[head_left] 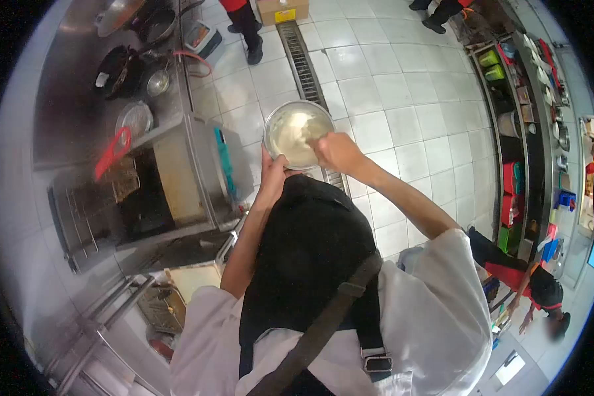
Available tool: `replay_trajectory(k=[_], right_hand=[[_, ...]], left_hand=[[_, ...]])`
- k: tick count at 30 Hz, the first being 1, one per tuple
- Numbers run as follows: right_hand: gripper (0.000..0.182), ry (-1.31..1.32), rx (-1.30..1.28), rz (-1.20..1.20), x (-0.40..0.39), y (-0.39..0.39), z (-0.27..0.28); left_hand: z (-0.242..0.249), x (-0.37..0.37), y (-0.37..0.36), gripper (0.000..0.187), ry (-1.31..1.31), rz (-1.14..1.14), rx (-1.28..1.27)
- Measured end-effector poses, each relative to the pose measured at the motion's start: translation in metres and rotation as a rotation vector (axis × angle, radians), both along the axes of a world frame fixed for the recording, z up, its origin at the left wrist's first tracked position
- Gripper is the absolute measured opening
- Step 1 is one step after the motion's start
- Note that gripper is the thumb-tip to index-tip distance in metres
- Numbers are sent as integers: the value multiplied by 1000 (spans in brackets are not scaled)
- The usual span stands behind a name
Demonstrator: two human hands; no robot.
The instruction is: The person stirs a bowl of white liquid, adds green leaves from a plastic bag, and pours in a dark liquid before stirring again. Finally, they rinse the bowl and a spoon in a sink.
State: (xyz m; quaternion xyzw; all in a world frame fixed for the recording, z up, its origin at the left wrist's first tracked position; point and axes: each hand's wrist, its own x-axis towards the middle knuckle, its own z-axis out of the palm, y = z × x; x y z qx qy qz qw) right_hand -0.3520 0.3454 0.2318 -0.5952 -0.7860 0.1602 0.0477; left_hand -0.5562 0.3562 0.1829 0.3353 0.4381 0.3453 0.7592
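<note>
A round metal bowl (268, 125) is held out in front of my black apron, above the tiled floor. Pale, creamy mixture (290, 140) covers its inside. My left hand (273, 170) grips the bowl at its lower left side, the thumb near the rim. At the right edge of the bowl, my right hand (337, 153) is closed in a fist, reaching over the rim. Whatever it holds dips toward the mixture, but its kind is hidden by the fingers and blur.
On my left are a steel counter (69, 125) with dark pans (114, 69) and a fryer with a red-handled basket (114, 155). A floor drain (297, 59) runs ahead. Stocked shelves (518, 125) line the right. A co-worker (541, 287) stands there; other people's legs (247, 30) show ahead.
</note>
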Motion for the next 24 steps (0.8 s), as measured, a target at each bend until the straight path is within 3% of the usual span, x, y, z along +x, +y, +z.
replay_trajectory(k=[3,6,8,12,14,15,17,20,23,24], right_hand=[[8,-4,-91,52,39,34,12],[11,-114,22,-131,73,80,-3],[11,58,138,-87,87,113,-24],[14,-59,-70,-1,148,182,17],[17,-237,-33,-274,173,221,6],[17,-233,-42,-287,183,232,10],[17,27,4,-167,206,257,19],[19,-66,-82,-219,256,289,50],[17,-155,-18,-406,311,341,14],[11,-70,15,-324,324,357,12]], left_hand=[[-3,32,45,69,11,0,-10],[-3,68,87,69,-27,12,-2],[-6,93,127,71,5,-53,-17],[8,141,210,73,-62,-53,-1],[17,172,248,72,-70,-85,-18],[19,185,259,72,-56,-126,-53],[21,215,292,71,-38,-135,-41],[29,254,338,72,-42,-167,-42],[25,311,387,73,-4,-307,-22],[21,333,405,73,0,-334,-18]])
